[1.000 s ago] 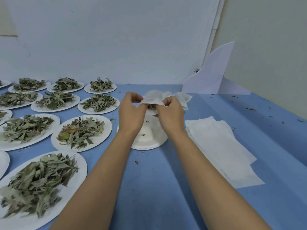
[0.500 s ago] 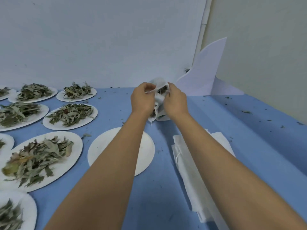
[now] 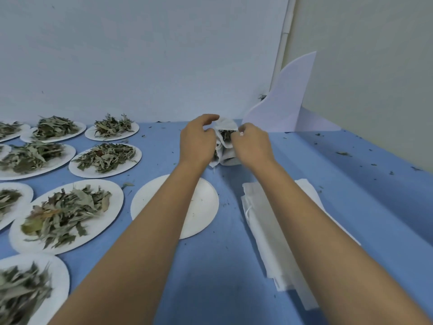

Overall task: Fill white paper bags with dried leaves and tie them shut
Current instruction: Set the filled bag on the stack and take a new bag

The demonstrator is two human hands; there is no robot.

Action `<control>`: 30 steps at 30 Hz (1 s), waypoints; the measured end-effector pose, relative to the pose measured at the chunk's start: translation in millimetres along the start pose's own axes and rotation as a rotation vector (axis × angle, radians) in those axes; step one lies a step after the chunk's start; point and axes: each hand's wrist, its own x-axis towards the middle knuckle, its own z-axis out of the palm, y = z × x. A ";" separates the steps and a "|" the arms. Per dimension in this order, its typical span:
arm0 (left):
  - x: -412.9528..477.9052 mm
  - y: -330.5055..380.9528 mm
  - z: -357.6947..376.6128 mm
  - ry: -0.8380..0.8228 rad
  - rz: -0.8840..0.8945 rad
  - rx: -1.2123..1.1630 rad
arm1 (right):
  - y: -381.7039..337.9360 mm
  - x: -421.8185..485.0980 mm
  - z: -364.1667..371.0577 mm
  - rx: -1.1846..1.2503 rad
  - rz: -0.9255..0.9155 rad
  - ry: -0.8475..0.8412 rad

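**Filled bag held upright between both hands, mouth not yet closed**
From left: plates of dried leaves (image 3: 105,158) and an empty plate (image 3: 206,207) lie on the blue table (image 3: 210,277). Beyond them the left hand (image 3: 198,141) curls its fingers round the left flank of the white paper bag (image 3: 228,158), whose long axis runs vertically, with leaves showing in its gaping mouth. The right hand (image 3: 253,146) pinches the right rim. The bag lies between the two grips, equally near each, so drawing the neck shut appears to be next; spare bags (image 3: 269,242) lie beside the right arm
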 end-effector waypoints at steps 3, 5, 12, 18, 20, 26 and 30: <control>-31.6 11.5 0.7 -0.023 0.050 0.044 | 3.6 -21.8 -13.7 0.260 -0.012 0.170; -53.9 13.3 3.2 -0.135 0.021 0.067 | 7.7 -37.0 -21.1 0.497 0.043 0.275; -103.8 6.0 9.1 -0.291 0.005 0.168 | 27.9 -70.9 -25.9 0.723 0.130 0.364; -111.6 3.4 12.0 -0.321 0.002 0.287 | 27.9 -77.6 -20.0 0.771 0.103 0.393; -111.8 4.1 10.9 -0.317 -0.004 0.233 | 25.1 -79.2 -18.0 0.764 0.092 0.379; -98.7 12.8 -13.5 -0.060 -0.222 -0.200 | 5.8 -82.8 -19.0 0.773 -0.004 0.311; -93.7 11.1 -43.1 0.187 -0.144 -0.244 | -16.1 -83.3 -13.7 0.735 0.026 0.057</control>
